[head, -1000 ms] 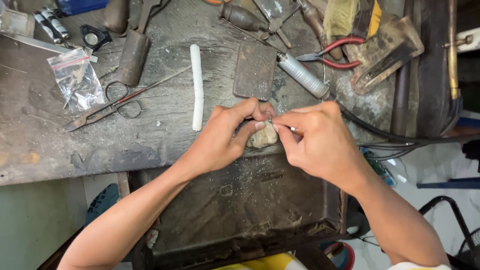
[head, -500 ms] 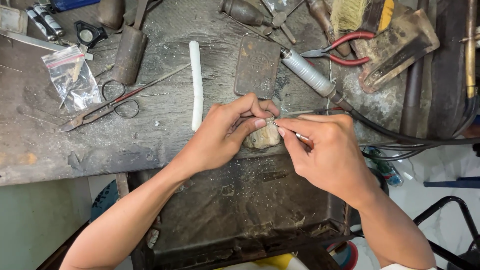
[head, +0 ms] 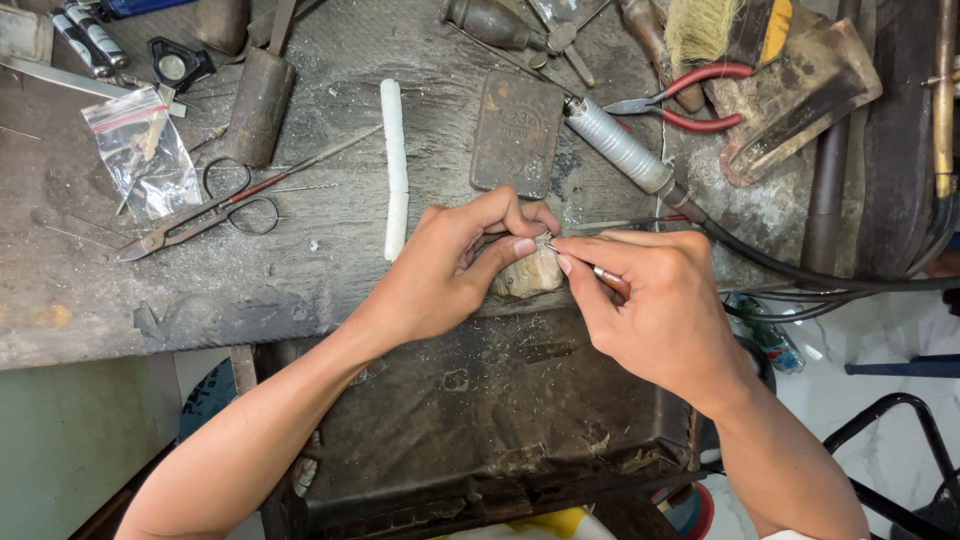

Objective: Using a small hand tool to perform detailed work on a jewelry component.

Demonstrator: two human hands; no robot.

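Observation:
My left hand [head: 455, 262] pinches a small metal piece against a worn wooden bench peg [head: 528, 275] at the front edge of the workbench [head: 200, 290]. My right hand [head: 655, 305] grips a thin hand tool with a reddish handle [head: 608, 280], its fine tip touching the piece between my left thumb and forefinger. The piece itself is mostly hidden by my fingers.
On the bench lie a white stick [head: 395, 165], shears [head: 200, 215], a dark metal block [head: 518, 132], a rotary handpiece [head: 620, 148] with black cable, red-handled pliers [head: 690, 95], a brush [head: 695, 30] and a plastic bag [head: 145, 150]. A dark catch tray [head: 480, 430] hangs below my hands.
The view has shifted slightly. My right hand has drawn a little to the right, and the tool's tip now shows at the piece. My left hand keeps its hold.

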